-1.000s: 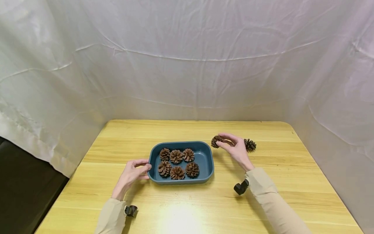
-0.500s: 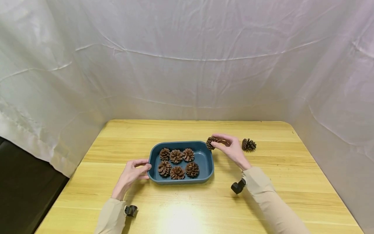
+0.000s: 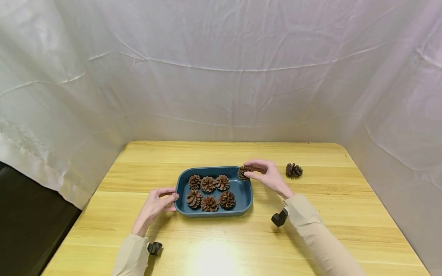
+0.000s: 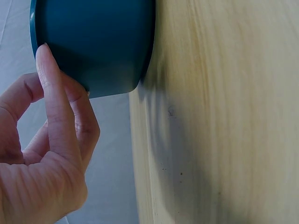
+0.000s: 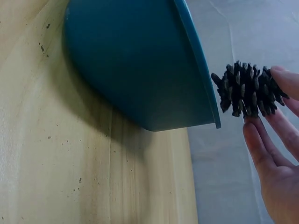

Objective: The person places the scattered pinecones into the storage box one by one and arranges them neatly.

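A blue rectangular tray (image 3: 221, 215) stands on the table with several brown pine cones (image 3: 208, 184) in two rows inside. My left hand (image 3: 157, 203) grips the tray's left end; in the left wrist view the thumb lies on the rim and the other fingers bend against the outer wall. Between the thumb and fingertips of my right hand (image 3: 271, 177) is another pine cone (image 5: 250, 88), held over the tray's back right corner. From the right wrist the cone shows just above the rim level, beside the tray's wall.
One darker pine cone (image 3: 294, 171) lies on the wooden table (image 3: 310, 237), right of the right hand. Pale curtains (image 3: 221, 96) hang behind and at both sides. A dark surface (image 3: 31, 218) is at the lower left.
My right hand has carried its pine cone leftward, from beside the tray to over its back right corner. The lone cone on the table is now fully uncovered. The left hand and tray stayed still.
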Tool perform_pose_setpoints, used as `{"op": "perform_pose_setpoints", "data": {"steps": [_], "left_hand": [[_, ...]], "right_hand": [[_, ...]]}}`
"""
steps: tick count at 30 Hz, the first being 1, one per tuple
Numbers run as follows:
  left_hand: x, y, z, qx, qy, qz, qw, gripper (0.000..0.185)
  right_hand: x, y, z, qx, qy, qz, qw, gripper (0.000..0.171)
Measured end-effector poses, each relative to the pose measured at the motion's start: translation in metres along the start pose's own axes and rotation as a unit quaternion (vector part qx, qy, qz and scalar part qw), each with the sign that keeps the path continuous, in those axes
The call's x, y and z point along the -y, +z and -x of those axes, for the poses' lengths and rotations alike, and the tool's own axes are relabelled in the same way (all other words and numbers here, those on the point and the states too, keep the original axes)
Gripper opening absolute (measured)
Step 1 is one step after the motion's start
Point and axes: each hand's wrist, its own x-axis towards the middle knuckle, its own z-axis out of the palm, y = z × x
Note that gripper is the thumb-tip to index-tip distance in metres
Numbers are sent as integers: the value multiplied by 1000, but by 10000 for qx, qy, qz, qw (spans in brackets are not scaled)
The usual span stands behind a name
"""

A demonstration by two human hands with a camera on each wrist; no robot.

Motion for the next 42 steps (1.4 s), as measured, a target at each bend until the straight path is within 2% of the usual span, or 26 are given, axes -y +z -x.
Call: {"op": "perform_pose_setpoints", "data": {"steps": [6,14,26,34,42], "left_hand": [[0,1,0,-33,3,17,10000,46],[0,0,0,-66,3,18,10000,46],[0,0,0,-63,-21,4,10000,47],[0,0,0,-67,-39,15,10000,47],[1,0,0,-32,-27,43,10000,47]], "right_hand": [[-3,2,-4,265,-266,-34,9993,30],[-5,5,-9,376,-429,325,9978,27],[-5,9,-14,304,-305,949,9946,27],[-6,12,-16,375,-205,1134,9926,28],[-7,15,-19,382,-284,1252,9910,28]]}}
